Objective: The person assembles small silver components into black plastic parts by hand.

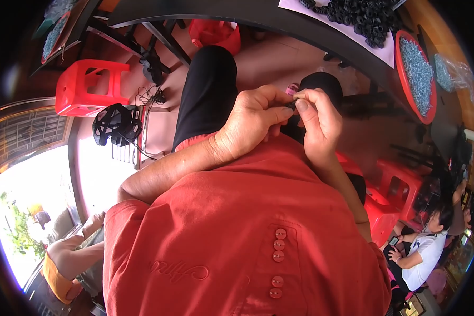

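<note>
My left hand (250, 118) and my right hand (320, 120) meet over my lap, fingertips almost touching. Between them is a small dark piece (290, 105), mostly covered by the fingers; its exact shape is hidden. The left thumb and forefinger pinch it from one side. The right thumb and forefinger close on its other side, near the tip. Just beyond the fingertips shows a small pink object (292, 88), too covered to name. On the dark table (258, 17) ahead, a heap of small black parts (361, 18) lies on a pale pink sheet (383, 51).
A red tray (433, 105) full of small bluish pieces (416, 71) stands on the table at right, beside a clear plastic bag (455, 76). Red stools (71, 87) stand at left and right. Cables (152, 96) hang at left. Another person (424, 258) sits at lower right.
</note>
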`<state>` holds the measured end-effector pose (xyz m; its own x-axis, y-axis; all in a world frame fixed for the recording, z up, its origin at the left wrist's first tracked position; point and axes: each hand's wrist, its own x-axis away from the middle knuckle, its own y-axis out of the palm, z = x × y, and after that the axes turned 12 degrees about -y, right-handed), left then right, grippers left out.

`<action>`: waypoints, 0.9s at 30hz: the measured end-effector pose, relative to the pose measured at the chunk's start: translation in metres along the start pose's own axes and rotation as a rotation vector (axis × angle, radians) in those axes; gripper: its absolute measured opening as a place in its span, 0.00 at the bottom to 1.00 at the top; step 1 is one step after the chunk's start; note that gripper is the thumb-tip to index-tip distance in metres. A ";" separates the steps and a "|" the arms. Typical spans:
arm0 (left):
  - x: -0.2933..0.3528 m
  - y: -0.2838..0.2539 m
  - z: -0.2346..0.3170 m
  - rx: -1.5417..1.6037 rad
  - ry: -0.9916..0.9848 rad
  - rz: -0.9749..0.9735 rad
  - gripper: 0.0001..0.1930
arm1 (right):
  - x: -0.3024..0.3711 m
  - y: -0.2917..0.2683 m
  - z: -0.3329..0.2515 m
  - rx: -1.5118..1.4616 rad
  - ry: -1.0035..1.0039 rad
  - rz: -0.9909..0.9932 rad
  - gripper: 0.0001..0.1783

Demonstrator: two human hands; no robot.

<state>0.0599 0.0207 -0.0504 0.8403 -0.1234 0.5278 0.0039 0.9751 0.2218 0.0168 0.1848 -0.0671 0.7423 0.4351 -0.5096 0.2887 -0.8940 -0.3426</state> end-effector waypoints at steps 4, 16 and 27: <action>-0.001 0.001 0.000 0.018 0.011 0.014 0.07 | 0.001 0.000 -0.001 0.017 -0.011 -0.001 0.06; -0.001 -0.001 -0.002 -0.019 0.048 -0.001 0.06 | 0.003 -0.001 0.000 -0.053 0.028 0.017 0.02; -0.001 -0.001 0.001 -0.022 0.031 -0.010 0.06 | 0.004 0.000 0.000 -0.176 0.136 0.048 0.05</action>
<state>0.0590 0.0194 -0.0503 0.8568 -0.1277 0.4995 0.0243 0.9778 0.2083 0.0200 0.1865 -0.0693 0.8291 0.3839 -0.4065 0.3434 -0.9234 -0.1718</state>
